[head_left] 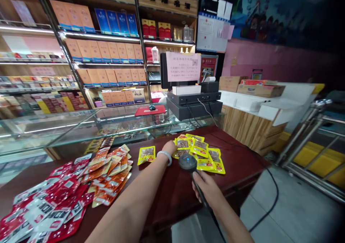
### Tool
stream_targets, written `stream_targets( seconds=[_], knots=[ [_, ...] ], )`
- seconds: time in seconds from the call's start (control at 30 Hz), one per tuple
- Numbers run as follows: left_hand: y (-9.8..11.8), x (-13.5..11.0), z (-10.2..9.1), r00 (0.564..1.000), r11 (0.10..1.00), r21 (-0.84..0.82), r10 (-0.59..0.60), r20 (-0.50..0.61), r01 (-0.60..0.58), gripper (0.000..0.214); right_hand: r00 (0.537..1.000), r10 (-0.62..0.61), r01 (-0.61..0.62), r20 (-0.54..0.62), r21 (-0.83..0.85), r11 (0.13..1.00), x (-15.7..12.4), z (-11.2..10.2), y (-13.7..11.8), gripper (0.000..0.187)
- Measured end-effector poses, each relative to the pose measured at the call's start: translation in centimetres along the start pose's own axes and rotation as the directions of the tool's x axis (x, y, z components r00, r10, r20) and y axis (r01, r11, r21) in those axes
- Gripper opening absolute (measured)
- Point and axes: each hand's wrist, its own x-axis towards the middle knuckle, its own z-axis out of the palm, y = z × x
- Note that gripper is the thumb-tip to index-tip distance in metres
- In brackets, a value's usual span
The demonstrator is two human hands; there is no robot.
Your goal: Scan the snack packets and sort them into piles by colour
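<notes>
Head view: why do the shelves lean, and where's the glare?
Head view: wide lens bends the wooden shelves outward; strip lights glare on the glass counter; upper right corner is dark; yellow snack packets and black handheld scanner look sharp.

Lit shelves [102,38], glass counter [81,124], pink wall [269,60]

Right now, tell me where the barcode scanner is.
Head view, lower centre: the barcode scanner is in the right hand, its head over the near edge of the yellow packets, beside the left hand.
</notes>
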Motion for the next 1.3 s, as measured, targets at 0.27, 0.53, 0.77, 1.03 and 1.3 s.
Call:
stream_targets(
  seconds=[0.27,0.53,0.77,1.03,1.3],
  knots=[
    [-3.2,-3.4,-2.8,0.979,0.841,-0.528,0.011,-0.206,-0.121,0.01,0.999,-0.031,0.031,-0.01,0.022,0.999,-0.7,-0.5,-0.4,0.051],
    [-8.9,-9.3,-5.5,0.939,0.876,-0.475,-0.087,-0.332,-0.087,0.013,0.987,-0.11,0.104,0.114,0.061,0.993,0.6,3.3,-1.8,0.052],
    [-11.7,-10.5,-6.0,0.933,0.895,-0.446,-0.169,-0.316,0.011,0.014,0.968,-0.122,0.12,0.218,0.021,0.993,1.0,5.9,-1.5,0.051],
    [-13.3,-8.2,-12.3,0.948,0.978,0.049,-0.185,-0.26,0.205,0.023,0.977,-0.084,0.097,0.197,-0.059,0.993,0.3,4.3,0.5,0.044],
    [-8.0,-9.7,-9.1,0.855,0.903,0.429,0.204,-0.476,0.024,0.046,0.992,-0.058,0.072,0.108,-0.13,0.989,-0.8,1.5,1.4,0.048]
  ],
)
